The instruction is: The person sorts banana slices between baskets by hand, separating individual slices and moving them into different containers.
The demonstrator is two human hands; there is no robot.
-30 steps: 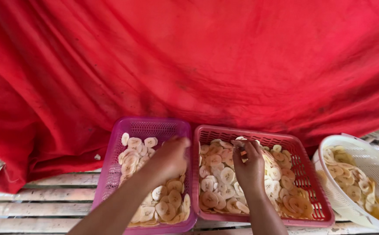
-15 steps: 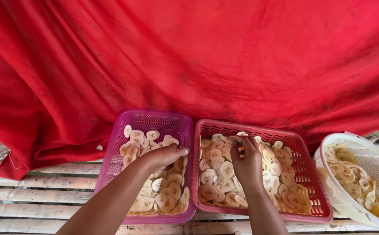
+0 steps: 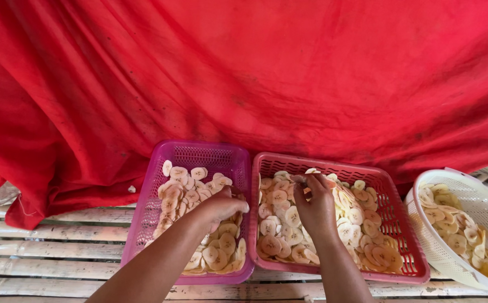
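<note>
Hands work over sliced banana chips: left hand (image 3: 221,206) curled in the purple basket (image 3: 143,219), grip hidden. Right hand (image 3: 314,207) pinches one slice (image 3: 299,179) above the red basket (image 3: 406,235); white colander (image 3: 479,193) cut off at the frame edge.

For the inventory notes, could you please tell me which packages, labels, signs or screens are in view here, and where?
No labels, signs or screens show; only open containers of pale sliced chips.
Purple basket: left, rectangular, perforated; left hand rests in it.
Pink-red basket: centre, rectangular, perforated; right hand inside.
White colander: right edge, round, tilted.
</note>
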